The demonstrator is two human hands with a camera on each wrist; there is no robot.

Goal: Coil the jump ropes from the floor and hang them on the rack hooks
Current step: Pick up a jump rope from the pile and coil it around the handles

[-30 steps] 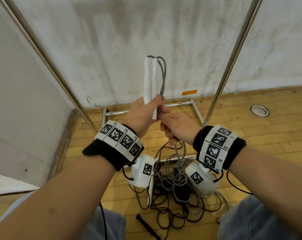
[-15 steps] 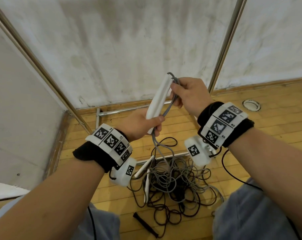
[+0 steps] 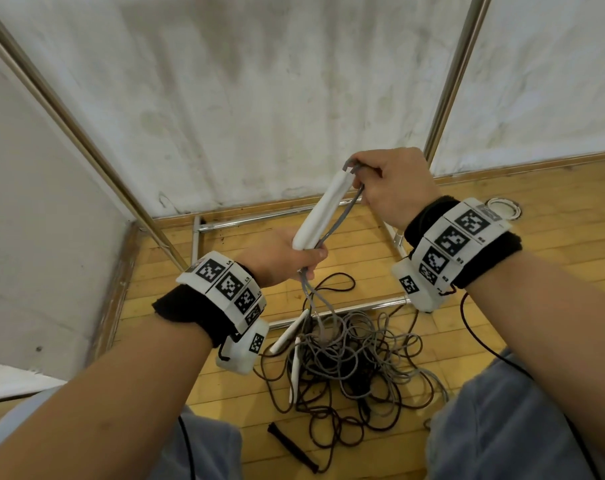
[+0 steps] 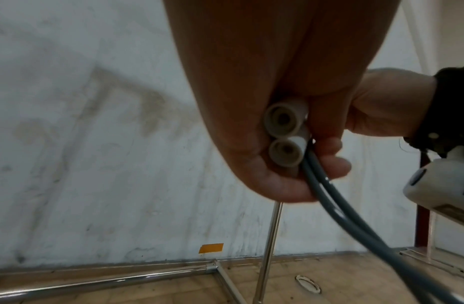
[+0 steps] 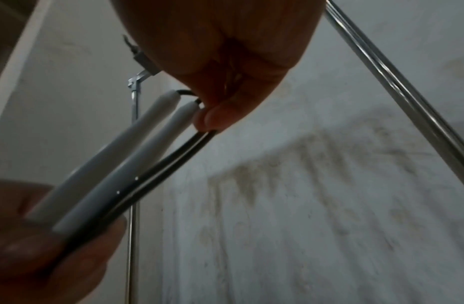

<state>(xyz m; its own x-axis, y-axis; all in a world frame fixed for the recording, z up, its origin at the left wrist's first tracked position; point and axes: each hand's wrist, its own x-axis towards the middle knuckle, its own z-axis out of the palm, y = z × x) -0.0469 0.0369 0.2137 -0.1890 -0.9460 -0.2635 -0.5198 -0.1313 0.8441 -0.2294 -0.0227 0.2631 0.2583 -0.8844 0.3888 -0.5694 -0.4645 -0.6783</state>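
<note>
Fingers of the left hand (image 3: 280, 252) clamp both white handles (image 3: 323, 209) together while the right hand (image 3: 391, 183) pinches the grey cord (image 3: 342, 216) at their tips, so each loop should be drawn evenly, lifting slack from the floor tangle (image 3: 346, 351) without snagging.

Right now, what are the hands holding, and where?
The left hand grips two white handles at their lower ends. The right hand pinches the grey rope near the handles' tops.

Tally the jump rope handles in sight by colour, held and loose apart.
Held white handles, in the left hand: 2
Loose white handles, on the floor: 2
Black handle, on the floor: 1
Total visible: 5
</note>
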